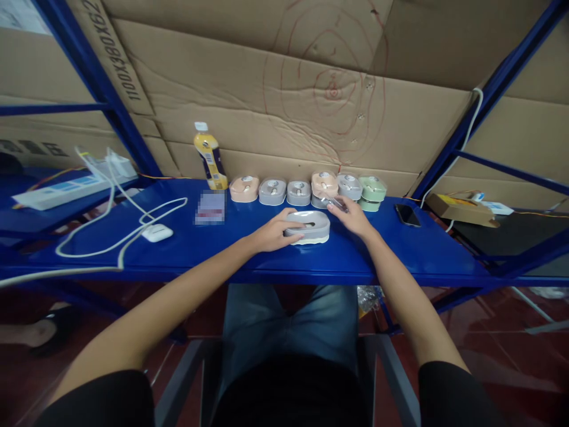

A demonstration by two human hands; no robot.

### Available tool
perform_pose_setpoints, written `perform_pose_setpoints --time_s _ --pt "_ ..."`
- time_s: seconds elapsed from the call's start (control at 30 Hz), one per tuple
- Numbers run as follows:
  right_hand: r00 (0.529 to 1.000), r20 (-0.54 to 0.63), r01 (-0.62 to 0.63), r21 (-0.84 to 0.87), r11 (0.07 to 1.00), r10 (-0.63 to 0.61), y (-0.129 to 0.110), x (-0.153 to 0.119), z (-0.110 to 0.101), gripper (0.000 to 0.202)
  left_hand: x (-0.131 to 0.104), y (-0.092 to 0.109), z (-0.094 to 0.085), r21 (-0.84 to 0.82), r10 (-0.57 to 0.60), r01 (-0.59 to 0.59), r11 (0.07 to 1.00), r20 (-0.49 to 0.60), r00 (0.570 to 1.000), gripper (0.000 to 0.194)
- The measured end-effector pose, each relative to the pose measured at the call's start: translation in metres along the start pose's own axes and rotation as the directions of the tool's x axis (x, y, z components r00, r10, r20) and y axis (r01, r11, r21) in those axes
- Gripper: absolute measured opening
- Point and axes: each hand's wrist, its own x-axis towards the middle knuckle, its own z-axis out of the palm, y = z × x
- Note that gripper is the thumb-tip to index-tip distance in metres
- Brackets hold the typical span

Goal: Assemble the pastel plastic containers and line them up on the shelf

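On the blue table in front of me sits a grey oval container with a pale base and a dark slot in its top. My left hand grips its left end, with fingers reaching over the top toward the slot. Just to the right, my right hand is closed on a clear piece of plastic; its exact kind is hard to make out. Behind the hands stands a row of similar wrapped containers: a peach one, a grey one, a smaller grey one and stacked ones, including a green one.
A yellow-labelled bottle and a blurred-out packet stand left of the row. Further left are a white charging case, loose white cables and a power strip. At right lies a phone; cardboard closes off the back.
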Motion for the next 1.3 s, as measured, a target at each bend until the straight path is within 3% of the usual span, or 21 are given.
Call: perform_pose_setpoints --time_s 0.2,0.33,0.47,0.57,0.73,1.03,1.3 --pt "0.998 -0.035 -0.054 -0.082 0.995 0.051 0.003 0.002 -0.003 0.075 -0.007 -0.033 -0.024 0.06 -0.136 0.151 0.987 -0.2 0.97 0.055" --pt "0.996 -0.037 -0.081 -0.096 0.992 0.078 0.007 0.003 -0.006 0.076 -0.013 -0.051 -0.035 0.095 -0.2 0.225 0.97 -0.218 0.955 0.054" --pt "0.998 -0.055 -0.02 -0.037 0.999 0.018 0.003 0.001 0.0 0.077 -0.011 -0.036 -0.027 0.056 -0.104 0.12 0.991 -0.232 0.967 0.057" --pt "0.987 -0.05 0.157 0.038 0.987 -0.155 -0.01 -0.003 0.008 0.078 -0.005 -0.014 -0.014 0.012 -0.063 0.067 0.998 -0.224 0.973 0.077" --pt "0.918 0.102 0.38 0.054 0.924 -0.383 -0.034 -0.01 0.024 0.079 0.004 0.004 0.004 -0.082 -0.095 0.083 0.993 -0.159 0.983 0.11" --pt "0.919 0.186 0.357 -0.024 0.934 -0.346 -0.036 -0.014 0.043 0.091 0.008 -0.007 0.009 -0.135 -0.107 0.087 0.987 -0.148 0.983 0.117" --pt "0.914 0.251 0.342 -0.05 0.938 -0.319 -0.029 -0.015 0.048 0.101 0.007 -0.008 0.008 -0.13 -0.118 0.103 0.986 -0.113 0.986 0.107"
